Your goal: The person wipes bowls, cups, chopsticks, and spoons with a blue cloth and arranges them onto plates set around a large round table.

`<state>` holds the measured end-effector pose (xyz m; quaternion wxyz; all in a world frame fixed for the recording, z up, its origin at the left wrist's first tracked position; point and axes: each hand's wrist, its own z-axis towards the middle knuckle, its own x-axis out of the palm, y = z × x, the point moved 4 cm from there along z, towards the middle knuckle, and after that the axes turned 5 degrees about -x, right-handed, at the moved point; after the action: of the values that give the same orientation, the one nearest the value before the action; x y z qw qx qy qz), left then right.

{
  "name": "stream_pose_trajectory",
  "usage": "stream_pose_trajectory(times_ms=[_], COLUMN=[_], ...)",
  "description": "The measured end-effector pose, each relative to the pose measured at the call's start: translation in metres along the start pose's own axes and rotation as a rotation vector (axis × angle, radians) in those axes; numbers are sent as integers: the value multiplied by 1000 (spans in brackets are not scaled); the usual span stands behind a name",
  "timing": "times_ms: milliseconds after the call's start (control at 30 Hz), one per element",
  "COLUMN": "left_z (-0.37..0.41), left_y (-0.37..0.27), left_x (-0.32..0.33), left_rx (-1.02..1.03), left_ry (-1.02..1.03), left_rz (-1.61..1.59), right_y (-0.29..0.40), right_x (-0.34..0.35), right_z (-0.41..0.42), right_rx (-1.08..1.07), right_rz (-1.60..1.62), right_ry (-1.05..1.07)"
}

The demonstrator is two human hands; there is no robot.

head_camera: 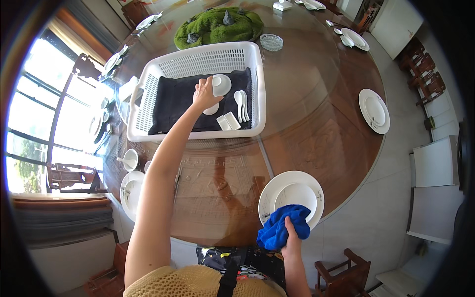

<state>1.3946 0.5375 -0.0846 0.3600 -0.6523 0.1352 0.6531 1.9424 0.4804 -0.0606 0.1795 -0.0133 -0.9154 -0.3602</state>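
Note:
My left hand (205, 95) reaches into the white plastic basket (260, 85), its thumb and fingers around the side of an upturned white bowl (222, 86). Just below that hand, another small white dish (211, 109) is partly hidden. White soup spoons (241, 105) and small white rectangular dishes (228, 121) lie to the right on a dark cloth (174, 100) lining the basket. A crumpled blue cloth (282, 226) is in my right hand (292, 237), over the lower part of stacked white plates (295, 195) near the table's front edge.
The round wooden table (315, 148) carries a glass turntable. Behind the basket are a mossy centrepiece (219, 28) and a glass ashtray (271, 42). More plates (374, 111) stand along the rim. At left are a cup with a spoon (130, 160) and plates (130, 193). A wooden chair (345, 273) stands lower right.

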Motion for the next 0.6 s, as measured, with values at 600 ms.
stream_pose_trajectory(times_ms=[600], left_z=[68], left_y=[-10], left_x=[59], left_rx=[-10], left_ry=[9], left_rz=[52], right_y=[-29], right_x=[44], right_z=[25], right_rx=[-25], right_rz=[-55], right_ry=[-58])
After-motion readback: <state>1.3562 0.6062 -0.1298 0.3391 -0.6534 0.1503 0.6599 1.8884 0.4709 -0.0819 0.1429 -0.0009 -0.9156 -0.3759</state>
